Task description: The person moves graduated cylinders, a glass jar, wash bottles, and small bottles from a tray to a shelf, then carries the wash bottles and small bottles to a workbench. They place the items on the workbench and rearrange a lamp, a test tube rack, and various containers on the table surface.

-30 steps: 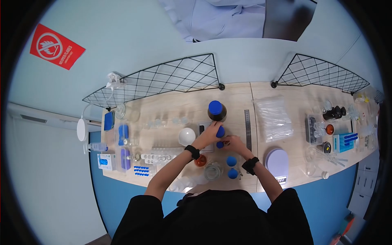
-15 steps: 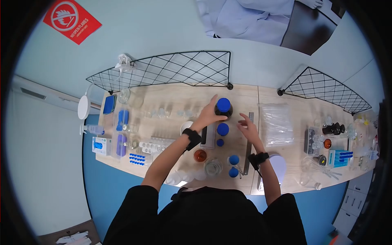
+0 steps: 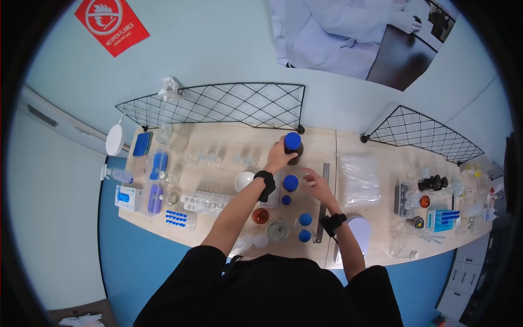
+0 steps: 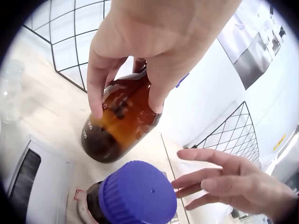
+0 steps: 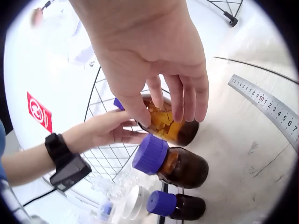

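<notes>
My left hand (image 3: 279,158) grips a large amber reagent bottle (image 4: 124,119) with a blue screw cap, thumb on one side and fingers on the other. Dark contents show in its lower part. My right hand (image 3: 320,188) hovers to the right of the bottles with fingers loosely bent and nothing in them. In the right wrist view, a medium amber bottle (image 5: 187,168) and a small amber bottle (image 5: 188,207), both blue-capped, stand in a row beside the large one. The left wrist view shows the medium bottle's cap (image 4: 138,193) close up.
A steel ruler (image 3: 322,204) lies right of the bottles, with clear plastic bags (image 3: 358,177) beyond. Nearer me are an amber glass vessel (image 3: 260,216), a clear glass jar (image 3: 277,230) and two blue-capped containers (image 3: 305,219). Black wire grids (image 3: 245,103) stand at the back.
Both hands were at the medium and small bottles. My left hand has moved back to the large bottle and grips it; my right hand has let go and drawn off to the right.
</notes>
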Available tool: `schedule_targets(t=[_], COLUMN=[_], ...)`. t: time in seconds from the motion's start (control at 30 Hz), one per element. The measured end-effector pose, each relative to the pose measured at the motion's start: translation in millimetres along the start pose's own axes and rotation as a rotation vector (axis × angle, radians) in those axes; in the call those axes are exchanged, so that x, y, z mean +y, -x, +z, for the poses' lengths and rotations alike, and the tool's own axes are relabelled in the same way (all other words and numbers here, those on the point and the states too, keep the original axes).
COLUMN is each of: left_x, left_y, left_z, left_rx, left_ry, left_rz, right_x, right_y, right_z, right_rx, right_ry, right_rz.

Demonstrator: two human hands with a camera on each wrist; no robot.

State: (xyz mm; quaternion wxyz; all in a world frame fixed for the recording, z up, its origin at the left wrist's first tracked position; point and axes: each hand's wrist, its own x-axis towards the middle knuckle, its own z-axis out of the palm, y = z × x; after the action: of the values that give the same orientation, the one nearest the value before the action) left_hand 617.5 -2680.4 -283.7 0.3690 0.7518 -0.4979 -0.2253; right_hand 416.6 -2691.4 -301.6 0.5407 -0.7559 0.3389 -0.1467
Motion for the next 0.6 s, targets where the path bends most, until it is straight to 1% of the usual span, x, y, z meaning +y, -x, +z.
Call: schedule_targets(t=[0.03,0.07,0.13,0.2,0.27,0.33,0.4,0.43,0.47,0.5,0.53,0.6], left_x=[1,3,0,-10,-36,-44,-47,-38,-29,-23,-17,-9], left_y=[2,4,4,9,18,32,45,53,61,68,72,74], left_z=[-2,-3,-2,0,1,-7,-20,-24,-27,-28,-27,-21], left_rx=[0.000,-0.020,-0.033,-0.030,-0.006,0.002,-0.588,-0.593,-0.727,-0.863,-0.872,-0.950], left_ry=[0.001,-0.029,-0.060,-0.058,-0.075,-0.085,-0.049,-0.053,-0.037,-0.018,-0.014,-0.116], left_rz=[-0.006,-0.044,-0.078,-0.160,-0.204,-0.242,-0.434,-0.439,-0.495,-0.551,-0.558,-0.480], right_x=[-4,-7,-10,-14,-16,-12,-6,-5,-4,-5,-5,-6], right_y=[-3,-4,-12,-19,-23,-28,-35,-38,-40,-40,-35,-19], right_z=[5,12,20,20,23,23,24,25,25,24,23,17], right_rx=[-0.014,-0.019,-0.016,-0.053,-0.091,-0.010,0.017,0.045,0.043,0.075,0.104,0.129], right_ry=[0.115,0.112,0.275,0.318,0.351,0.328,0.294,0.265,0.258,0.311,0.368,0.323], right_rz=[-0.064,-0.059,-0.207,-0.195,-0.170,-0.206,-0.205,-0.211,-0.205,-0.220,-0.233,-0.198])
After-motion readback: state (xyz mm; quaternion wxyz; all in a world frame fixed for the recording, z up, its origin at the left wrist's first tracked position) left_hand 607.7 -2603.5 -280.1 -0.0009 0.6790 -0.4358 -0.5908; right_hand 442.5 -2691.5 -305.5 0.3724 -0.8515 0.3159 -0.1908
